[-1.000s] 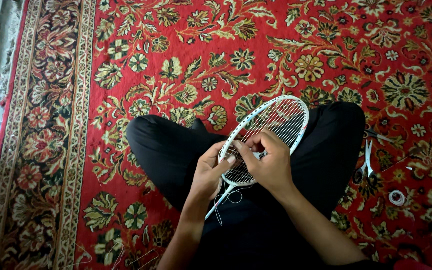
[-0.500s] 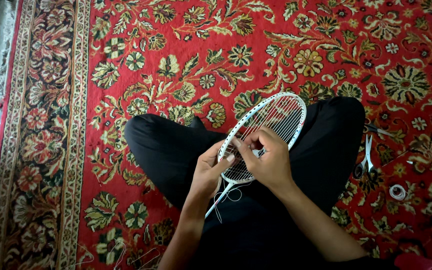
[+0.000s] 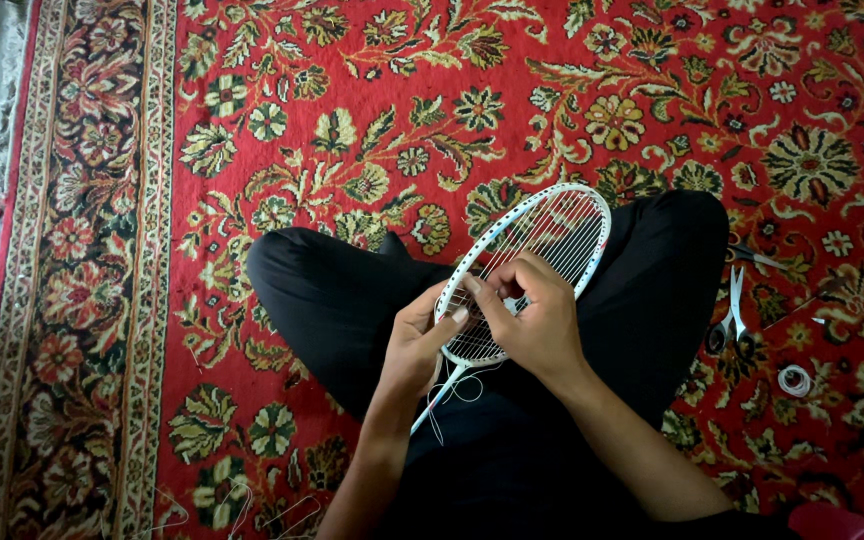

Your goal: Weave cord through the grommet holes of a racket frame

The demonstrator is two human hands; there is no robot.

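A white badminton racket lies across my lap, head pointing up and to the right, its strings partly laced. My left hand grips the frame's left edge near the throat. My right hand rests on the string bed with fingers pinched on a string. Loose white string curls below the throat over my black trousers. My legs are crossed on a red floral carpet.
Scissors lie on the carpet to the right of my knee, with a small white roll of tape or string further right. Another dark tool sits just above them. The carpet's patterned border runs down the left.
The view has drifted slightly. My hands stay at the same place on the racket; the fingers of the right hand shift a little on the strings.
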